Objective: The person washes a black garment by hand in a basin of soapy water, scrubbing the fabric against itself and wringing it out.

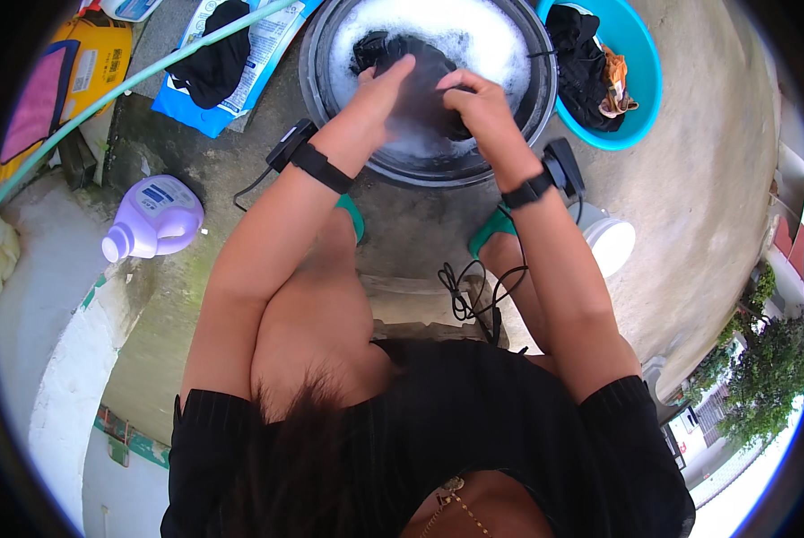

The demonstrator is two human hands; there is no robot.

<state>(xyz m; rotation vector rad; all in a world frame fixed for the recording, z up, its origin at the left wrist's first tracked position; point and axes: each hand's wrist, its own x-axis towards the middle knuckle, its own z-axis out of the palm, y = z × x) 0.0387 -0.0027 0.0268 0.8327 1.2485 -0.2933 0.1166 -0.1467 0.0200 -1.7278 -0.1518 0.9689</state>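
A black wet garment point(420, 101) is held between my two hands over a dark round basin point(314, 74) of white suds point(503, 40). My left hand point(392, 87) grips its left side, thumb pointing up, and my right hand point(479, 101) pinches its right side with bent fingers. The middle of the cloth is blurred. More dark cloth point(371, 50) lies in the foam beyond my left hand. Each wrist wears a black strap with a small device, and cables run from these devices.
At the upper right, a turquoise basin point(647, 101) holds black and patterned clothes point(580, 67). A white-lidded tub point(610, 245) stands below it. To the left are a purple detergent bottle point(156, 218), a blue-white packet point(203, 121) under black cloth point(217, 60), and a pale green pole point(126, 84). Coiled black cable point(466, 296) hangs near my legs.
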